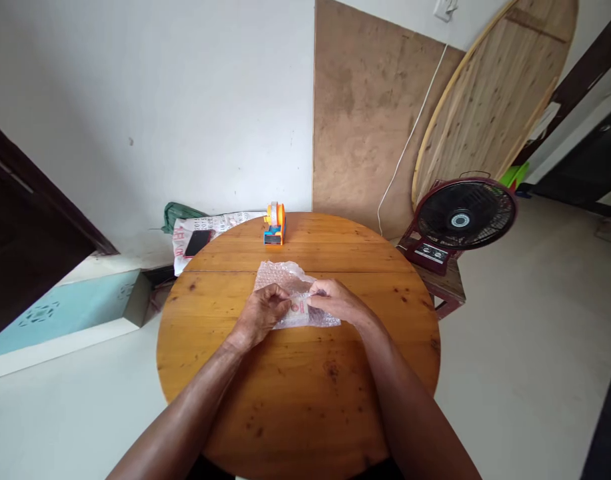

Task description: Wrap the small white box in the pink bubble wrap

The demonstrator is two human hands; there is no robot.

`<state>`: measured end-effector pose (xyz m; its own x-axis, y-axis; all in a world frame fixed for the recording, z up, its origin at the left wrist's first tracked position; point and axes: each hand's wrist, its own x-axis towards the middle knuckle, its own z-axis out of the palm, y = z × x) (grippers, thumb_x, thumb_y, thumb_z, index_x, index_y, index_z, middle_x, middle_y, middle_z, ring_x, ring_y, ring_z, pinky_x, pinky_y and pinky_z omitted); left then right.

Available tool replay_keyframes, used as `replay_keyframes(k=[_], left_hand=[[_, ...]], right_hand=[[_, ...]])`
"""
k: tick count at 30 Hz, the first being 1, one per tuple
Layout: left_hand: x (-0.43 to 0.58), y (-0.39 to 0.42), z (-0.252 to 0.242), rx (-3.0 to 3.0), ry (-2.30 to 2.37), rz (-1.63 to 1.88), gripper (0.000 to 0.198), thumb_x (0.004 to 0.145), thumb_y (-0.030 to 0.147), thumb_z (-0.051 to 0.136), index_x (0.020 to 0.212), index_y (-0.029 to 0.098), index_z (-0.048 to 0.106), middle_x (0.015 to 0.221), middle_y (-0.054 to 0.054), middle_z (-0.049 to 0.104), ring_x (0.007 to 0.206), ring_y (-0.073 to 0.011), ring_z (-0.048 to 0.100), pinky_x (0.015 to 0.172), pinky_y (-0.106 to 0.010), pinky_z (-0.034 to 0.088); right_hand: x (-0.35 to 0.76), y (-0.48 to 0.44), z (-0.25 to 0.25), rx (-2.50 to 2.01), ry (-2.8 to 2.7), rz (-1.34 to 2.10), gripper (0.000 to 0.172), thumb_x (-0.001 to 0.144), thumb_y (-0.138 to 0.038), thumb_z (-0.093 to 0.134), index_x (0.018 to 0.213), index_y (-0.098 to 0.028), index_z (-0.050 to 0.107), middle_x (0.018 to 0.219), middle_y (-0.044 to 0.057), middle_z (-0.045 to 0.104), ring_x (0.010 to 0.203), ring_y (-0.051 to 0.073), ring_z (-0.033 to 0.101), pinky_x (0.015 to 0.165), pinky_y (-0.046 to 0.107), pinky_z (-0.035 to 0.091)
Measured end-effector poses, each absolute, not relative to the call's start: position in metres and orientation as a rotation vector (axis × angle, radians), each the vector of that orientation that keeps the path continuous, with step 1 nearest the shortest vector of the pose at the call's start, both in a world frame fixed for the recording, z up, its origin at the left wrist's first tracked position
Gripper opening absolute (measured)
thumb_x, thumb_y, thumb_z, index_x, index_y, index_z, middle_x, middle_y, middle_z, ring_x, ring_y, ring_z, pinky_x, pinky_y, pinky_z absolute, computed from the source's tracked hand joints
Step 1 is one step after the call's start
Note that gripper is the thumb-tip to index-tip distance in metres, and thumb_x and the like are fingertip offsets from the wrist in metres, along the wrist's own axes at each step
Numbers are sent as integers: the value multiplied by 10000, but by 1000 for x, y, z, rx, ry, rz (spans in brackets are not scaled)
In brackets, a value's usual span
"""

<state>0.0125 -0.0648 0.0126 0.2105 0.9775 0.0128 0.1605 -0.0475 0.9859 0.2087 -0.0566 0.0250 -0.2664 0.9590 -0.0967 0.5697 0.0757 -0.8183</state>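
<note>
A sheet of clear bubble wrap lies near the middle of the round wooden table. On it is a small, flat, pale item with red print, too small to read. My left hand is closed at the left side of this item, thumb and fingers pinching the wrap there. From the right, my right hand pinches the wrap at the item's upper right corner. The fingertips of both hands are only a little apart. Whether they also grip the item itself, I cannot tell.
Toward the table's back edge stands an orange and blue tape dispenser. A dark red fan is on a stool at the right. Behind the table's left edge, a dark phone-like slab rests on a printed white sack.
</note>
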Motion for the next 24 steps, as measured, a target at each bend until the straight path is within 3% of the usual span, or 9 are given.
replay_keyframes(k=[6, 11, 16, 24], left_hand=[[15, -63, 14, 1406, 1172, 969, 252, 622, 382, 649, 649, 154, 543, 563, 31, 526, 498, -68, 367, 473, -199, 264], [17, -61, 12, 1316, 1121, 985, 289, 591, 351, 673, 741, 166, 510, 610, 42, 556, 525, -71, 427, 481, -189, 293], [16, -60, 10, 1302, 1101, 970, 312, 599, 343, 675, 801, 159, 524, 625, 51, 548, 528, -67, 419, 477, -187, 287], [13, -54, 0, 1373, 1069, 932, 373, 623, 410, 692, 861, 164, 544, 703, 13, 604, 592, -97, 475, 526, -207, 327]], right_hand=[[208, -56, 24, -1544, -1876, 1011, 92, 727, -244, 570, 676, -169, 584, 610, -43, 537, 576, 101, 474, 529, 214, 304], [207, -53, 18, -1465, -1887, 873, 27, 720, -189, 566, 742, -183, 580, 700, -36, 590, 660, 114, 528, 596, 215, 349], [205, -51, 12, -1456, -1921, 687, 58, 703, -156, 567, 744, -195, 575, 682, -39, 599, 640, 121, 540, 601, 223, 367], [200, -52, 14, -1097, -2000, 708, 203, 716, -52, 507, 778, -192, 641, 887, 8, 638, 853, 147, 588, 794, 252, 433]])
